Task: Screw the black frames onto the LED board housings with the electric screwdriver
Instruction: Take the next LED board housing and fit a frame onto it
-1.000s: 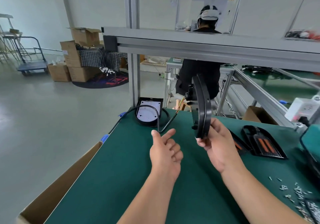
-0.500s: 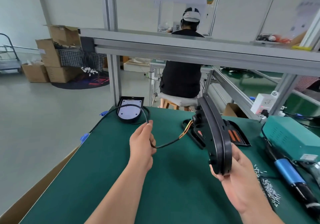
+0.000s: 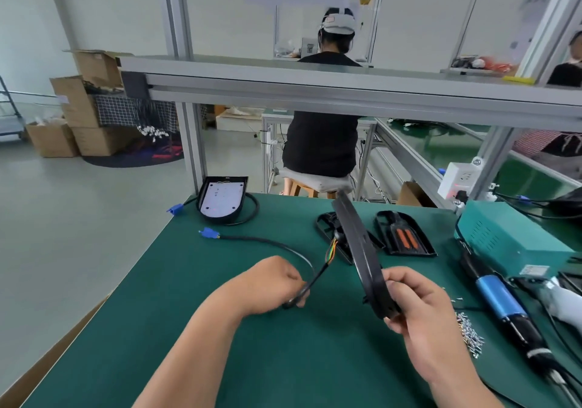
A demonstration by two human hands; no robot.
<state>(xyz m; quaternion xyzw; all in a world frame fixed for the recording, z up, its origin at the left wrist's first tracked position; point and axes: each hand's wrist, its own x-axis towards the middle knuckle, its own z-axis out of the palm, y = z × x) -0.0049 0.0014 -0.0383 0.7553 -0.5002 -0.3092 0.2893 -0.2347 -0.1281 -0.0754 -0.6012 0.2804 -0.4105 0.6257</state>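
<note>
The green bench mat [image 3: 283, 360] gives you a flat bed, so I'd lay work down on it rather than drive screws in mid-air. At its right edge sits the teal power unit [image 3: 510, 243], which looks heavy and is best left where it is.

The LED board housing [image 3: 359, 250] is up off the mat, standing on edge and tilted, in front of the black frames [image 3: 404, 234]. Your right hand [image 3: 419, 306] has its fingers curled round the housing's near rim, thumb on the other face. It looks like a rigid moulded shell, light for its size, with smooth faces that could slide in a loose grip. The rim is the right place to take it.

A second housing [image 3: 222, 199] lies at the far left corner of the mat. The frames lie flat; they look thin and open in the middle, so expect some flex and lift them by an outer edge.

The electric screwdriver [image 3: 504, 306] lies at your right, and its blue barrel is where to grasp it.

Your left hand [image 3: 267, 284] is closed on the black cable [image 3: 283, 247], which is limp, trails to a blue connector [image 3: 209, 234] and joins the housing by thin coloured wires [image 3: 332, 250]. Don't tug there.

The screws [image 3: 469, 335] are tiny, loose and easily scattered
</note>
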